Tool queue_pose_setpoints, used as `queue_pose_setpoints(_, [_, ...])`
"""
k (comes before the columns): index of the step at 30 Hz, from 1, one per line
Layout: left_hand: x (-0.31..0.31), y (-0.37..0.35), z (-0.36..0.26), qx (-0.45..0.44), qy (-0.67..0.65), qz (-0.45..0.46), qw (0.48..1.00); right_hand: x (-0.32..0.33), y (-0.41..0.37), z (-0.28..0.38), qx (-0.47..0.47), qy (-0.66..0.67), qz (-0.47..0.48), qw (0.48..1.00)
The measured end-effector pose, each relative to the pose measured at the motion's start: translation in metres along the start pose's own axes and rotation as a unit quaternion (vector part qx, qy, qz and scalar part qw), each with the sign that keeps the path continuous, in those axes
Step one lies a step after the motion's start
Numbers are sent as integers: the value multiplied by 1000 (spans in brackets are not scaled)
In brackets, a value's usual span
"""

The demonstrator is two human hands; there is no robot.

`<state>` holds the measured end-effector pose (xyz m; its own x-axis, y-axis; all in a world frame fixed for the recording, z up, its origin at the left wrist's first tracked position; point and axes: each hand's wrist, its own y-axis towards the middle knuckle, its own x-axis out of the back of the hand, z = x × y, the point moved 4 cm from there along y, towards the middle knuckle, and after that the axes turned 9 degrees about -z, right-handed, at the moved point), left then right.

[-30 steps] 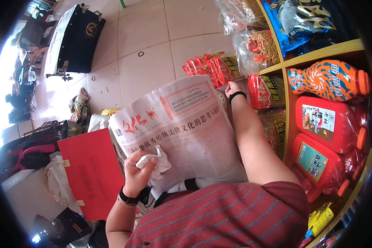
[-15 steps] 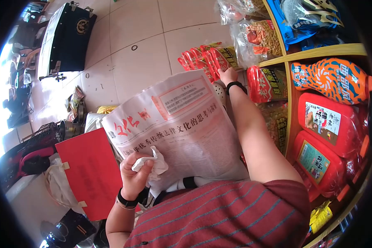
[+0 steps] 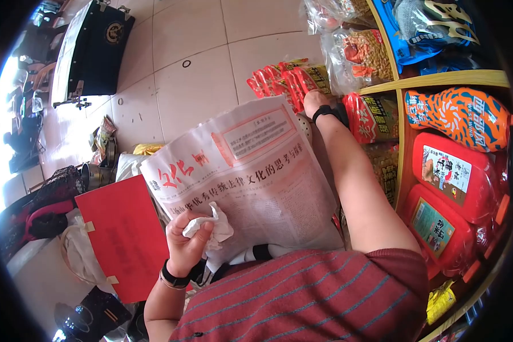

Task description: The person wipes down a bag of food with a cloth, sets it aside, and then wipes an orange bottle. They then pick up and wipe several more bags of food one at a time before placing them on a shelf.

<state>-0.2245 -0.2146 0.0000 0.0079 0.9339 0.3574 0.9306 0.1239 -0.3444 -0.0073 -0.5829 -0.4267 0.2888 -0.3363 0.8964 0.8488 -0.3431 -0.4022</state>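
Observation:
My left hand [image 3: 183, 245] is closed around a crumpled white tissue [image 3: 216, 226], held over the lower part of a newspaper [image 3: 251, 185]. The newspaper lies spread across my lap, with red and black Chinese headings. My right arm stretches forward past the newspaper's right edge. At its end my right hand [image 3: 314, 104] is at the near side of a row of red and yellow snack packets [image 3: 288, 82] standing on the floor. Its fingers are mostly hidden from view, so I cannot make out whether they grip a packet.
On my right a wooden shelf [image 3: 402, 114] holds an orange patterned bag [image 3: 459, 117] and red plastic tubs [image 3: 459, 174]. More snack packets [image 3: 373, 117] stand before it. To my left are a red board [image 3: 122, 239] and a metal pot [image 3: 91, 176]. A black case [image 3: 100, 51] stands farther off.
My right hand has shifted slightly down and back along the packets, and its fingers show less than before. My left hand with the tissue stays where it was.

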Motion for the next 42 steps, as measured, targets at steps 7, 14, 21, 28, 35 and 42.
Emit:
queue_pose_setpoints(7, [-1, -1, 3, 7, 12, 5, 1000, 90, -44, 38, 93, -45, -114, 988])
queue_pose_setpoints(14, [-4, 0, -6, -3, -43, 23, 999, 217, -106, 64, 113, 27, -220, 969])
queue_pose_setpoints(21, [0, -3, 3, -23, -63, 26, 997, 377, -245, 91, 275, 101, -404, 867])
queue_pose_setpoints(28, [-3, -3, 7, 36, -224, 35, 973, 403, -410, 145, 597, 110, -417, 676])
queue_pose_setpoints(35, [37, -1, 29, 32, -372, -143, 917, 296, -457, 175, 666, -4, -330, 669])
queue_pose_setpoints(42, [72, -11, 2, -120, -269, -261, 919, 261, -455, 185, 677, 139, -166, 704])
